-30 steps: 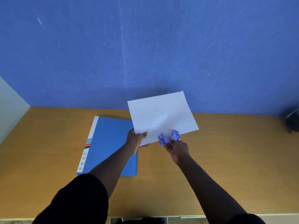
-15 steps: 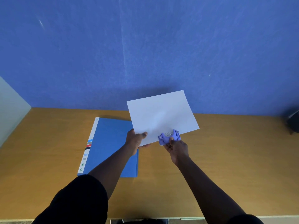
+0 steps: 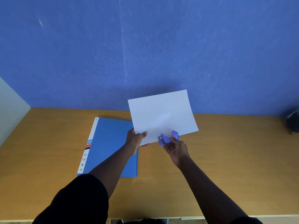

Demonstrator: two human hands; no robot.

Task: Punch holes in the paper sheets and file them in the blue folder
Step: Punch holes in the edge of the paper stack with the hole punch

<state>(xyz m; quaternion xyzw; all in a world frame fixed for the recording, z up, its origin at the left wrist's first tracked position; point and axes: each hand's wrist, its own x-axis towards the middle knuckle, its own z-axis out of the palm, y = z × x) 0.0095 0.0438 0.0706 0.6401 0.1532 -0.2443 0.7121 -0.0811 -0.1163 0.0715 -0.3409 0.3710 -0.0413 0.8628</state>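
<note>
A white paper sheet is held up above the wooden desk, tilted, with its far edge raised toward the wall. My left hand pinches the sheet's near left corner, thumb on top. A small purple hole punch sits clamped over the near edge of the sheet, and my right hand grips it from below. The closed blue folder lies flat on the desk to the left, partly under my left forearm, its white spine strip on the left side.
A blue wall rises directly behind the desk. A pale panel bounds the desk at the left. A dark object sits at the far right edge. The desk's front edge runs along the bottom of the view.
The sheet, the punch and both hands stay almost where they were; the sheet has only shifted very slightly.
</note>
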